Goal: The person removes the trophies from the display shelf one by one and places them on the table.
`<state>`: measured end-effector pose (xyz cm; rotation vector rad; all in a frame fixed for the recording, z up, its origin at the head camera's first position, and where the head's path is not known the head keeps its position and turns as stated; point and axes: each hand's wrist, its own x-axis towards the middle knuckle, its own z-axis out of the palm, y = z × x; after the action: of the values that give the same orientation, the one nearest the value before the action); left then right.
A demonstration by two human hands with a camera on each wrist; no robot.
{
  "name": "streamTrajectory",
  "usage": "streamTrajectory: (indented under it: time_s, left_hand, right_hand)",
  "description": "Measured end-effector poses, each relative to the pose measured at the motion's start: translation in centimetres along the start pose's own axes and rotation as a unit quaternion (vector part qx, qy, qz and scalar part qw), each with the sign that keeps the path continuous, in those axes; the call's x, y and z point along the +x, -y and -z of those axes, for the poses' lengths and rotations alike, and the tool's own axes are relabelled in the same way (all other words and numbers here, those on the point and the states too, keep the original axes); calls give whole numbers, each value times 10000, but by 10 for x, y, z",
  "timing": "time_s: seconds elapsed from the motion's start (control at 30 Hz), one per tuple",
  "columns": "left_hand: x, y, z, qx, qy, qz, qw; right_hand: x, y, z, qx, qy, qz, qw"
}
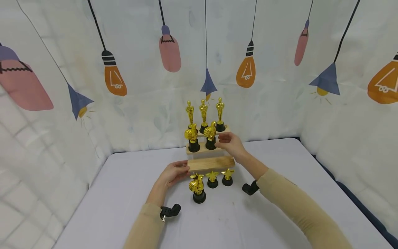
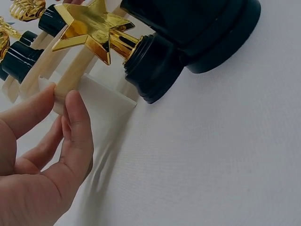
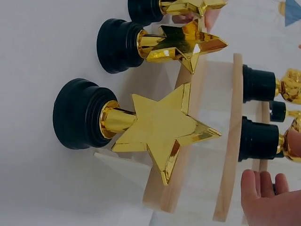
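Observation:
A three-step wooden stand point(image 1: 211, 162) is at the back of the table. Its top step carries three gold statuettes point(image 1: 203, 112); the middle step carries two thumbs-up trophies point(image 1: 192, 138). My left hand point(image 1: 174, 173) rests with straight fingers point(image 2: 77, 122) against the left end of the lowest step point(image 2: 70, 80). My right hand point(image 1: 230, 144) reaches to the right thumbs-up trophy point(image 1: 210, 136), a fingertip point(image 3: 294, 143) touching its gold part while the other fingers point(image 3: 263, 197) stay loose. In front stand two star trophies point(image 1: 212, 178) point(image 3: 164, 127) and a third thumbs-up trophy point(image 1: 198, 188).
The table top point(image 1: 124, 193) is pale lavender cloth. A curtain printed with lamps point(image 1: 115, 74) closes the back and both sides. Black wrist-camera mounts point(image 1: 169, 211) point(image 1: 250, 188) sit on my sleeves. The table's right edge point(image 1: 351, 197) drops to dark floor.

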<state>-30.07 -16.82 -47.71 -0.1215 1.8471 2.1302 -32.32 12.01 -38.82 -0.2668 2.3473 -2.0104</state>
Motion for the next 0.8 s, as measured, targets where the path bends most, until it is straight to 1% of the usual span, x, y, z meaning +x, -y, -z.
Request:
streamTrajectory:
  time_s: [0.13,0.4,0.47,0.63,0.7,0.8]
  left_hand:
    - [-1,0,-1,-43,-13,-44,10000]
    - [-2,0,0,-105,-70,-23,9999]
    - [-2,1,0,-71,-34,-84,9999]
    - [-2,2,0,-76,14,-76,9999]
    - [-2,2,-1,-94,-7,-24,10000]
    - [-3,1,-2,-53,-35,-50,10000]
  right_hand:
    - [4,-3,-2,-34,-36,80,10000]
    - [10,-6,-8,-161,-154,58,9997]
    - [9,-6,-10,-185,-180,49,9997]
    - [6,-3,-14,-186,-184,-73,9996]
    - [5,-1,-16,-238,-194,-118,9995]
    - [6,0,-18,-331,-224,-89,9992]
